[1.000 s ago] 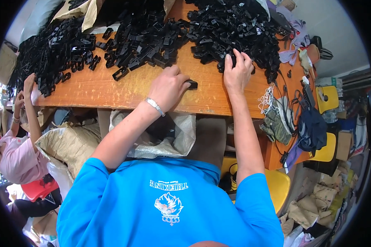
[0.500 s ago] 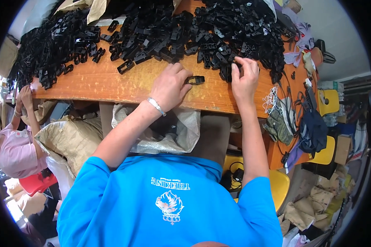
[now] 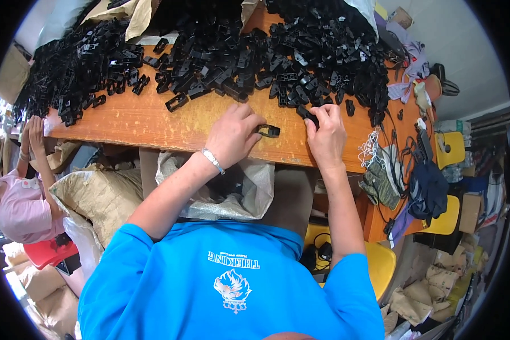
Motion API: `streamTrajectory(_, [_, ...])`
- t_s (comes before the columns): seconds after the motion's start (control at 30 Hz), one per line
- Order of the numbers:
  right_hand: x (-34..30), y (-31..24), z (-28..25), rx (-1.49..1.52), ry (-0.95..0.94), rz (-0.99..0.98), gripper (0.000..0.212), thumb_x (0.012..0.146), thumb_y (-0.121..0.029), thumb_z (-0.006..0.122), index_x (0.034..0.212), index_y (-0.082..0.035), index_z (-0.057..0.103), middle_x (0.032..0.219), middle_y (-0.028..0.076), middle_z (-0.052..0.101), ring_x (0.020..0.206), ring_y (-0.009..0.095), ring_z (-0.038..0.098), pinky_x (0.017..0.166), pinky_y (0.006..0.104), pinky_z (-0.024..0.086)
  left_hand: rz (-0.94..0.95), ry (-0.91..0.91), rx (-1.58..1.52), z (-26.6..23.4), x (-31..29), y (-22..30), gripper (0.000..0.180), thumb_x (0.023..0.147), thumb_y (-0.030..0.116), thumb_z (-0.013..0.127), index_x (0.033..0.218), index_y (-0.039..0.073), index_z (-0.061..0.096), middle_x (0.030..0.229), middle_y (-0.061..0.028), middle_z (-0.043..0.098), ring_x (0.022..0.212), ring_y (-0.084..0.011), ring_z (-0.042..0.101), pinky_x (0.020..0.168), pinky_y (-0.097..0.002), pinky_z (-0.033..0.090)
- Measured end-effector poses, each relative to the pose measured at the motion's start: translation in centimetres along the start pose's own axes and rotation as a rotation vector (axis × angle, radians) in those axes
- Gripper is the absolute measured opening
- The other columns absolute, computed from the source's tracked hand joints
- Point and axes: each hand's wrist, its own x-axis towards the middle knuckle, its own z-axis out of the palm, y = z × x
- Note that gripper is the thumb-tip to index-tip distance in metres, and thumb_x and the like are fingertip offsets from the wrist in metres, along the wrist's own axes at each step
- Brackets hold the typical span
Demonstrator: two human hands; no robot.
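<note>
Above the near part of the wooden table, my left hand (image 3: 235,133) pinches a small black plastic frame (image 3: 272,131) that has an opening through its middle. The frame sticks out past my fingertips to the right. My right hand (image 3: 327,136) is closed on a solid-looking black plastic piece (image 3: 307,115), held between thumb and fingers just in front of the heap. A short gap separates the two parts. Beyond both hands spreads a heap of black plastic parts (image 3: 209,62), some frame-shaped and some flat. A single frame (image 3: 177,102) lies at its near edge.
An open woven sack (image 3: 260,192) hangs below the table edge (image 3: 124,139), between it and my body. At the right lie cords, a patterned glove (image 3: 382,184) and dark cloth (image 3: 428,178). Another person in pink (image 3: 28,207) sits at the left.
My right hand has drawn back from the heap toward me and to the left, bringing a black plastic piece with it. My left hand keeps its hold on the frame, slightly nearer me.
</note>
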Motion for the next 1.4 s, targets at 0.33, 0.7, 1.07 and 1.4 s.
streamTrajectory(0.33, [-0.5,-2.0,0.0,-0.053,-0.076,-0.147,0.026,0.079,-0.008,0.088,0.101,-0.006,0.073,0.108,0.007,0.067,0.107,0.029,0.064,0.089,0.0439,0.047,-0.009,0.021,-0.029,0.1,0.0,-0.1,0.033,0.084,0.009,0.082,0.115,0.006,0.072,0.107,-0.0126,0.065,0.106,-0.0369,0.062,0.092,-0.0458,0.053])
streamTrajectory(0.7, [-0.4,-2.9,-1.3,0.163,-0.271,-0.101,0.028,0.083,-0.011,0.087,0.106,-0.004,0.075,0.103,0.011,0.073,0.1,0.033,0.069,0.087,0.0463,0.052,-0.041,-0.008,-0.059,-0.4,-0.4,-0.3,0.033,0.083,0.01,0.084,0.114,0.005,0.073,0.108,-0.0146,0.065,0.108,-0.0382,0.062,0.094,-0.0465,0.053])
streamTrajectory(1.07, [-0.2,-4.4,-1.1,0.394,-0.445,0.149,0.02,0.092,-0.013,0.082,0.105,0.001,0.076,0.098,0.015,0.075,0.085,0.03,0.076,0.078,0.041,0.059,-0.054,-0.015,-0.038,-0.4,-0.3,-0.3,0.028,0.085,0.01,0.081,0.111,0.005,0.074,0.109,-0.0131,0.065,0.108,-0.0365,0.062,0.093,-0.0461,0.055])
streamTrajectory(1.4, [-2.4,-5.1,-0.4,0.374,-0.411,0.189,0.034,0.087,-0.006,0.086,0.115,-0.002,0.067,0.099,0.013,0.075,0.082,0.028,0.076,0.075,0.039,0.059,-0.046,-0.039,-0.034,-0.7,-0.4,-0.4,0.027,0.085,0.009,0.08,0.111,0.005,0.075,0.108,-0.0126,0.065,0.109,-0.0365,0.061,0.094,-0.0458,0.054])
